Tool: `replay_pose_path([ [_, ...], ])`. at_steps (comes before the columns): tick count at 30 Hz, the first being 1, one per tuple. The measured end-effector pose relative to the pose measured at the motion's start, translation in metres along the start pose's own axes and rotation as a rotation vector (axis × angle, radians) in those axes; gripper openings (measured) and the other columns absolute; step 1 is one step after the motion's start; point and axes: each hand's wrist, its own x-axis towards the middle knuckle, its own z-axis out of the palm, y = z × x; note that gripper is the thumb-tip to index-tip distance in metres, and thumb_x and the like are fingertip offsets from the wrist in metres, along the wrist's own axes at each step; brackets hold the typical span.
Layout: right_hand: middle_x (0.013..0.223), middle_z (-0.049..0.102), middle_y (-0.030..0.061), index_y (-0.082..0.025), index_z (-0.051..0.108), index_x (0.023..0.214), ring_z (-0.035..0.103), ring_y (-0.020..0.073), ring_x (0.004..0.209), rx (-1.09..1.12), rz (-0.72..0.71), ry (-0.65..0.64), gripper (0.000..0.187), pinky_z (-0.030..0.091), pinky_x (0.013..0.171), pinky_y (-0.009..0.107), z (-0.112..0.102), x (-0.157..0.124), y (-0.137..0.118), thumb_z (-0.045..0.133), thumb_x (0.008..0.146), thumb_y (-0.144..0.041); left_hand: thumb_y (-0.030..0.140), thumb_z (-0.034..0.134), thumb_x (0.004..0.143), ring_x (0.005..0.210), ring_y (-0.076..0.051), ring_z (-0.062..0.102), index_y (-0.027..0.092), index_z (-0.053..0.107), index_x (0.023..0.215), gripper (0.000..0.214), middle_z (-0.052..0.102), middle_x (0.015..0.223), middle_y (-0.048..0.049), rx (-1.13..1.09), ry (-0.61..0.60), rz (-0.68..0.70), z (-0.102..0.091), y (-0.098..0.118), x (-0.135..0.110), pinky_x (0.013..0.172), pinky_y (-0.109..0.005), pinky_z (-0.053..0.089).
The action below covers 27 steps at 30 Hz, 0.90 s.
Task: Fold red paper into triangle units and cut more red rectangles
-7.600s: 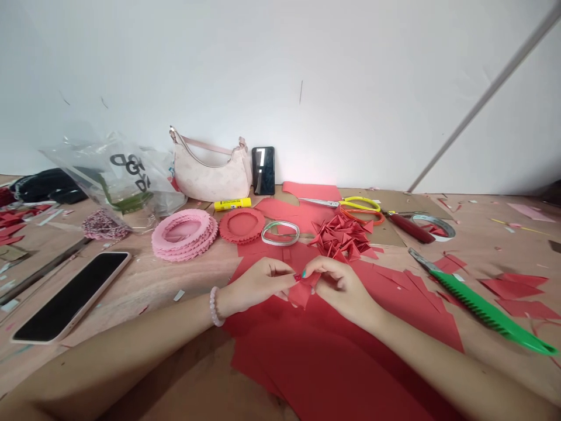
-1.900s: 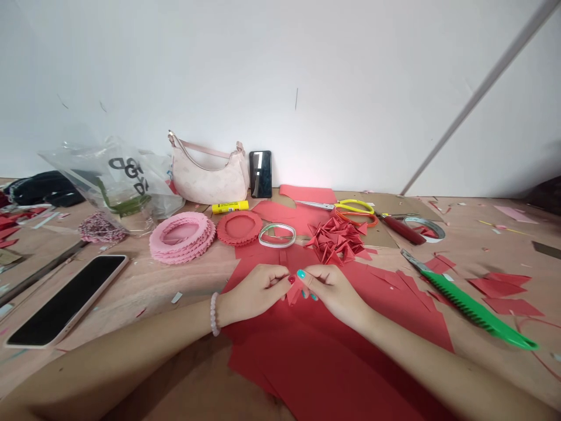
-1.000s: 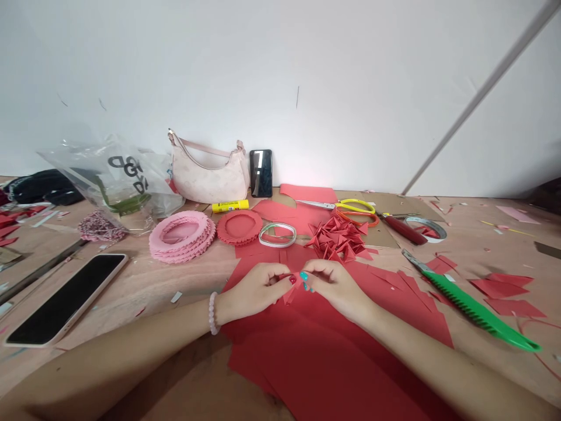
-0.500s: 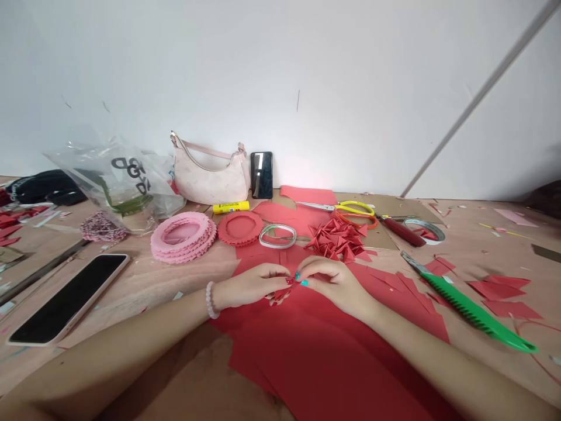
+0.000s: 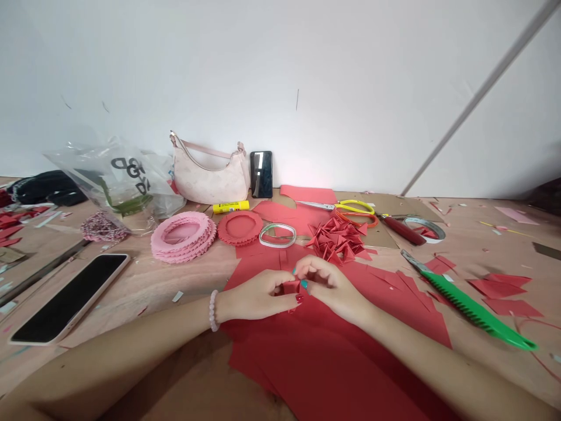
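While I watch remotely, the left hand [image 5: 256, 296], a pink beaded bracelet [image 5: 213, 311] on its wrist, and the right hand [image 5: 335, 286] hold a small folded red paper piece [image 5: 291, 287] in a narrow pinch between them, over the red paper sheets [image 5: 333, 368]. From that piece I log pink paper rings [image 5: 183, 237] at ten o'clock, folded red triangles [image 5: 335, 240] at one o'clock, and a green serrated cutter [image 5: 475, 313] at three.
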Motion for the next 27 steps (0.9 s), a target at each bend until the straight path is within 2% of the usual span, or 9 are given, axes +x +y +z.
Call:
replay_pose_path([
  [6, 0.072, 0.049, -0.0021, -0.02, 0.054, 0.076, 0.046, 0.0124, 0.068, 0.073, 0.041, 0.036, 0.025, 0.037, 0.061, 0.023, 0.004, 0.0, 0.001, 0.041, 0.065, -0.002, 0.013, 0.036, 0.075, 0.052, -0.008, 0.046, 0.016, 0.044, 0.061, 0.016, 0.048, 0.055, 0.0034, -0.032, 0.037, -0.011, 0.004, 0.0, 0.001, 0.051, -0.019, 0.033],
  [12, 0.08, 0.049, -0.0006, -0.022, 0.05, 0.089, 0.05, 0.0135, 0.075, 0.086, 0.011, -0.074, 0.01, 0.04, 0.07, 0.026, 0.007, -0.003, -0.001, 0.044, 0.082, -0.016, 0.014, 0.036, 0.075, 0.052, -0.009, 0.046, 0.016, 0.046, 0.062, 0.016, 0.049, 0.057, 0.0027, -0.059, 0.056, -0.04, 0.004, -0.004, 0.002, 0.05, -0.019, 0.033],
  [16, 0.079, 0.046, -0.0002, -0.021, 0.049, 0.087, 0.048, 0.0134, 0.074, 0.019, -0.003, -0.069, 0.005, 0.039, 0.068, 0.026, 0.008, -0.005, 0.0, 0.044, 0.086, -0.023, 0.017, 0.038, 0.077, 0.051, -0.008, 0.041, 0.016, 0.048, 0.066, 0.015, 0.047, 0.057, 0.0036, -0.024, 0.031, -0.008, 0.004, -0.002, 0.002, 0.048, -0.019, 0.03],
  [19, 0.076, 0.047, -0.0012, -0.023, 0.046, 0.092, 0.047, 0.0125, 0.07, 0.064, 0.018, 0.003, 0.008, 0.039, 0.065, 0.025, 0.009, -0.003, 0.0, 0.045, 0.086, -0.028, 0.019, 0.04, 0.079, 0.054, -0.008, 0.04, 0.016, 0.046, 0.064, 0.017, 0.045, 0.06, 0.004, -0.006, 0.131, 0.031, 0.003, 0.0, 0.003, 0.051, -0.019, 0.031],
  [22, 0.079, 0.051, -0.0013, -0.024, 0.042, 0.097, 0.049, 0.0123, 0.07, 0.107, 0.061, 0.057, 0.016, 0.04, 0.066, 0.026, 0.01, 0.0, -0.001, 0.048, 0.085, -0.032, 0.025, 0.039, 0.083, 0.054, -0.008, 0.041, 0.016, 0.046, 0.066, 0.02, 0.045, 0.06, 0.0041, -0.103, 0.274, 0.001, 0.003, -0.001, 0.004, 0.051, -0.019, 0.032],
  [24, 0.081, 0.055, -0.0006, -0.024, 0.039, 0.097, 0.052, 0.0134, 0.073, 0.131, 0.06, 0.005, 0.016, 0.04, 0.07, 0.029, 0.011, 0.0, -0.002, 0.048, 0.084, -0.031, 0.029, 0.04, 0.084, 0.052, -0.008, 0.043, 0.015, 0.049, 0.069, 0.022, 0.048, 0.059, 0.0037, -0.173, 0.335, -0.024, 0.003, -0.003, 0.005, 0.049, -0.018, 0.033],
  [27, 0.08, 0.06, -0.0002, -0.025, 0.036, 0.098, 0.054, 0.0147, 0.076, 0.154, 0.034, -0.06, 0.015, 0.04, 0.073, 0.032, 0.013, -0.002, -0.003, 0.045, 0.086, -0.027, 0.029, 0.043, 0.083, 0.053, -0.009, 0.05, 0.013, 0.055, 0.068, 0.025, 0.057, 0.06, 0.0005, -0.199, 0.355, -0.024, 0.004, -0.003, 0.003, 0.048, -0.018, 0.034],
])
